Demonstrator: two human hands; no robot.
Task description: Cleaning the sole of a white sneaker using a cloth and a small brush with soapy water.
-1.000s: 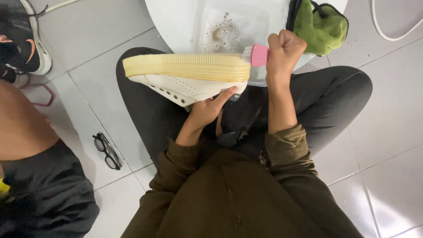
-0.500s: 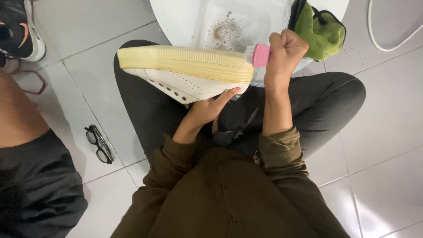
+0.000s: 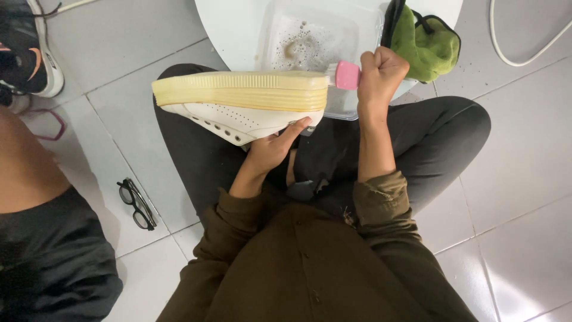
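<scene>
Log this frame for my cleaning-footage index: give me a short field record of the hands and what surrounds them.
left hand: holds white sneaker on its side, yellowed sole toward camera
right hand: fisted on pink-headed brush, at sole's end
behind: clear tub of sudsy water on round white table
beside tub: green pouch
floor: black eyeglasses

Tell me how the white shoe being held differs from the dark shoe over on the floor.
The white shoe is held sideways in the left hand, its yellowed sole facing up; the dark shoe lies on the tiled floor, untouched. The white shoe is pale all over, while the dark one is black with a white sole. Both are sneakers.
</scene>
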